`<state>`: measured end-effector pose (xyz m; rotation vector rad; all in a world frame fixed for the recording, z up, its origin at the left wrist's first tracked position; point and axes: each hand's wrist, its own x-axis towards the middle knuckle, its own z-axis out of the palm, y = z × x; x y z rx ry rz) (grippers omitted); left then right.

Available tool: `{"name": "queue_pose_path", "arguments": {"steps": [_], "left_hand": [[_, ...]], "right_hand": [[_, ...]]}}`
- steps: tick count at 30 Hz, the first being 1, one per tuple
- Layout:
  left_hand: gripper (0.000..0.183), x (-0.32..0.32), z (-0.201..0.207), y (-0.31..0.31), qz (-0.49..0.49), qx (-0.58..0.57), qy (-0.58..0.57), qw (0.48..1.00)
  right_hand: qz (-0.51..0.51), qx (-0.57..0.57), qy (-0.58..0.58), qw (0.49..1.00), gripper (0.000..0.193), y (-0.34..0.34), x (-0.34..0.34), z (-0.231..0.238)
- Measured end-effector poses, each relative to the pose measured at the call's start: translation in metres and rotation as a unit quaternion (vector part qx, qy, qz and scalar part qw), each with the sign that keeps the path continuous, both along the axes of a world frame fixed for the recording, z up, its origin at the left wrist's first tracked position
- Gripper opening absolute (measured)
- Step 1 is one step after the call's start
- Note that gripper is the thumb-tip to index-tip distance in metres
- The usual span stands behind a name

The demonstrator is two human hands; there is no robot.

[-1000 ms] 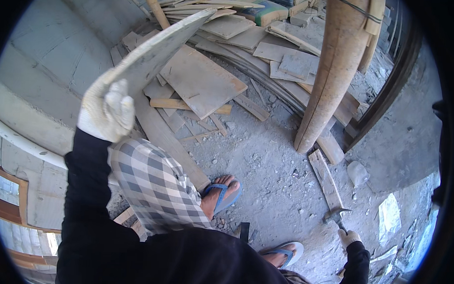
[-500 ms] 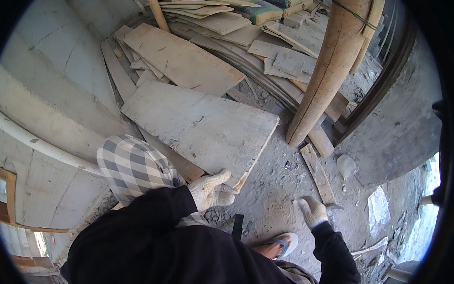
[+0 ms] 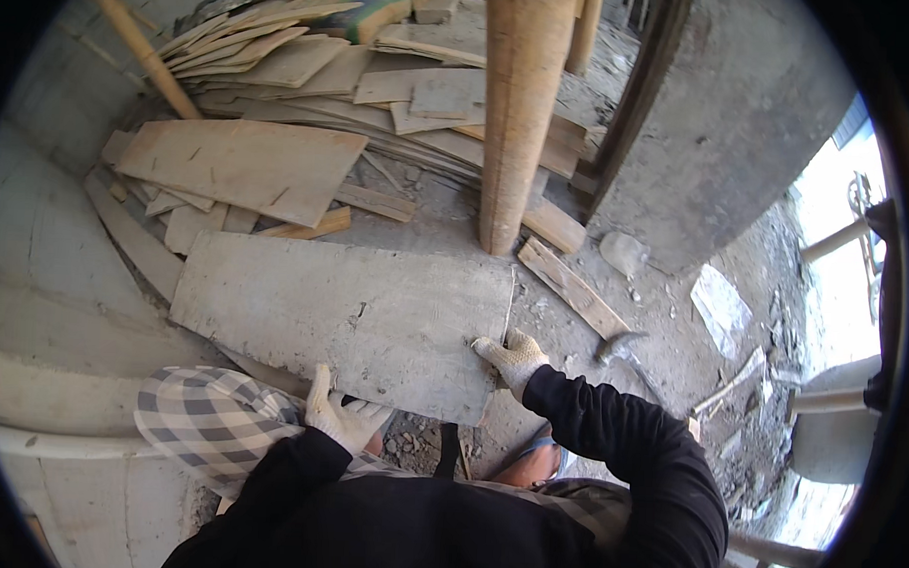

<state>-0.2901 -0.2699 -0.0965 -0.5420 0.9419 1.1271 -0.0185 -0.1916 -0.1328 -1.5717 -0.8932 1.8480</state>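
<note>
A grey, cement-stained plywood board lies in front of me, its long side roughly crosswise. My left hand, in a white knit glove, is at the board's near edge with the thumb on the top face and the fingers below the edge. On the right end, my gloved right hand grips the board, thumb on top; its other fingers are partly hidden. A claw hammer rests on the ground beyond my right forearm, beside a narrow wooden strip.
A thick bamboo post stands just behind the board. Further back lie another plywood board and a stack of thin sheets. A concrete wall rises on the right, near clear plastic scrap. Rubble covers the ground.
My right hand has left the hammer's side and taken hold of the board's right end. The board has turned more crosswise, and the view has swung right.
</note>
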Motion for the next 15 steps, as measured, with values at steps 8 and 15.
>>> {"name": "queue_pose_path", "arguments": {"steps": [8, 15], "left_hand": [[0.03, 0.03, -0.045, -0.011, -0.254, 0.104, 0.212, 0.938], [0.022, 0.061, -0.031, -0.017, -0.19, 0.119, 0.163, 0.961]], "right_hand": [[-0.107, -0.09, 0.171, 0.975, 0.026, -0.043, 0.095, -0.032], [-0.178, -0.098, 0.261, 0.944, 0.033, -0.114, 0.124, -0.058]]}}
